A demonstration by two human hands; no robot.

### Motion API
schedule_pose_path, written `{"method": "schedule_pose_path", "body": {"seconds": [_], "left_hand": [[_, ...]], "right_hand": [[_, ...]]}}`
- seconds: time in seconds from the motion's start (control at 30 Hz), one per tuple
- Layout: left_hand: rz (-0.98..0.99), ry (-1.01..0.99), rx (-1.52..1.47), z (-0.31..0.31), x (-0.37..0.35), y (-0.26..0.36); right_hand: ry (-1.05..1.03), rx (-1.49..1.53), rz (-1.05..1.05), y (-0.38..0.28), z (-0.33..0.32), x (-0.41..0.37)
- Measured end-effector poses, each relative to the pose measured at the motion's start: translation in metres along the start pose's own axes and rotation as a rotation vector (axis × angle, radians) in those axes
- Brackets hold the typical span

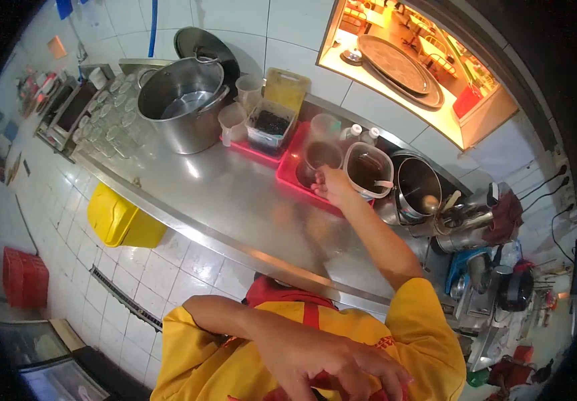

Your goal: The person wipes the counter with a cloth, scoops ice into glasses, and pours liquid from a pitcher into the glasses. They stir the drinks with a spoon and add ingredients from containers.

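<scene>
Right hand (332,185) is over the red plastic tray (290,168) on the stainless steel surface (235,194), fingers curled at the near side of a clear round container (322,157) with brownish contents. Can't tell if the fingers grip it or only touch it. Container sits in the tray, toward its right part. Left hand (342,367) is in front of the yellow shirt (362,321), well apart from the surface; fingers spread and loosely bent, no held item visible.

Just right of the clear container: translucent square-rimmed tub (368,167) with dark brown liquid and a light-coloured handle at its rim. Two white-capped bottles (360,134) are behind, on the far side. Further right, a deep metal pot (419,186) with a round-ended utensil inside.

Left of the tray: clear plastic box (271,125) with dark granular contents, yellow lid (286,88) upright behind it, clear plastic jug (233,121) beside it. Left of those, large steel stockpot (185,110), open, round metal lid (205,50) leaning behind. Rows of clear glasses (116,120) at the far left of the surface. Yellow plastic bin (118,217) on the tiled floor, near side.
</scene>
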State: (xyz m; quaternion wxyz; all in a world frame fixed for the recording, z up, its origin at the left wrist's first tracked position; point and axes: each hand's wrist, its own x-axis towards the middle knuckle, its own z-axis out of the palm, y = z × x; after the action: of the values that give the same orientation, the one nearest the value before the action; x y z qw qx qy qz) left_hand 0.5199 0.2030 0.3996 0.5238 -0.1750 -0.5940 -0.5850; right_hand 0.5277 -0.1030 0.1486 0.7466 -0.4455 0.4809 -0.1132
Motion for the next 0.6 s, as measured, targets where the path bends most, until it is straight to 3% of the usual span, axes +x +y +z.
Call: {"method": "schedule_pose_path", "body": {"seconds": [0.1, 0.2, 0.23, 0.33, 0.37, 0.6], "left_hand": [[0.136, -0.06, -0.091, -0.005, -0.018, 0.004], [0.138, -0.059, -0.139, -0.013, -0.034, 0.019], [0.117, -0.051, -0.144, -0.015, -0.038, 0.026], [0.122, -0.047, -0.222, -0.019, -0.044, 0.038], [0.136, -0.052, -0.238, -0.018, -0.045, 0.039], [0.151, -0.079, -0.28, -0.021, -0.05, 0.052]], "right_hand": [[0.098, -0.441, -0.143, -0.03, -0.004, -0.035], [0.245, -0.88, -0.39, -0.05, -0.004, -0.064], [0.304, -1.074, -0.668, -0.047, -0.015, -0.056], [0.378, -1.211, -0.803, -0.059, -0.013, -0.081], [0.346, -1.064, -0.667, -0.066, -0.005, -0.097], [0.403, -1.298, -0.875, -0.064, -0.008, -0.123]]}}
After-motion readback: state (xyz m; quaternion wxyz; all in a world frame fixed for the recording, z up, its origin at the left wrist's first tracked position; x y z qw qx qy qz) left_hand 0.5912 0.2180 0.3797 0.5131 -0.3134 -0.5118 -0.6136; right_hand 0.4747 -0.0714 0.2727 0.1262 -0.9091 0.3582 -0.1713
